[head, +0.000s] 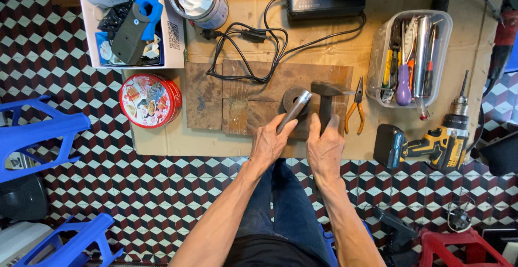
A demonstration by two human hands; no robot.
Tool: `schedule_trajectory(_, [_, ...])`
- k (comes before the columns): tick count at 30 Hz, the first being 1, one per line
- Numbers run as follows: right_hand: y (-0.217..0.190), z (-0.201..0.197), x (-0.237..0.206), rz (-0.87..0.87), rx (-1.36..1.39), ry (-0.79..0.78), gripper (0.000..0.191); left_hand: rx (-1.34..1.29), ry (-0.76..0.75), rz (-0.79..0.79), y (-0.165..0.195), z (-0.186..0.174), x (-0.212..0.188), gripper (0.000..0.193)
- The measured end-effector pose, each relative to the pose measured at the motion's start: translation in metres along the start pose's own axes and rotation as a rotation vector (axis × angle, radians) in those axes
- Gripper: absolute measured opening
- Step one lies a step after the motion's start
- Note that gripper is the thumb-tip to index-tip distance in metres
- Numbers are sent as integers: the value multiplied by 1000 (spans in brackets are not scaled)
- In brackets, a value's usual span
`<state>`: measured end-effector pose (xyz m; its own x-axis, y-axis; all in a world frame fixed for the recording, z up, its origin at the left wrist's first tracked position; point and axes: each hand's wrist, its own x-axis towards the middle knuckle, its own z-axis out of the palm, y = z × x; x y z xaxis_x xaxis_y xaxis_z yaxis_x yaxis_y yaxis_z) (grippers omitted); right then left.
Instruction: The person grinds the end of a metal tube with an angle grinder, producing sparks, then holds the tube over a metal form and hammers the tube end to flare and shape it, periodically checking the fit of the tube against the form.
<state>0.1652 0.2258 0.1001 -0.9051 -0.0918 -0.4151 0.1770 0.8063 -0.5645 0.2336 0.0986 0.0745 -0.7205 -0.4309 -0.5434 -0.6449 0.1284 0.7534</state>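
A tiled floor [162, 191] of red, black and white cubes carries a cardboard sheet [248, 40] with a wooden board [237, 94] as work surface. On the board lies a dark metal ring [290, 97]; the left hand [270, 143] is closed around a steel rod [294, 110] angled into it, while the right hand [325, 148] grips a hammer [325, 97] upright beside it. Pliers [356, 107] lie close by.
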Motion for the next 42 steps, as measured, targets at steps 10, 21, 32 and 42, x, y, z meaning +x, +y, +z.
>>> schedule_trajectory(10, [-10, -28, -3, -98, 167, 123, 33, -282, -256, -183, -13, -10, 20, 53])
schedule_trajectory(21, [-18, -20, -16, 106, 586, 91, 32, -781, -615, -426, -18, -32, 33, 61])
schedule_trajectory(32, [-38, -17, 16, -36, -45, -45, 30, -821, -746, -452, -34, -41, 46, 66])
schedule_trajectory(42, [-30, -11, 18, -138, -110, 25, 24, -626, -684, -446, -16, -45, 46, 67])
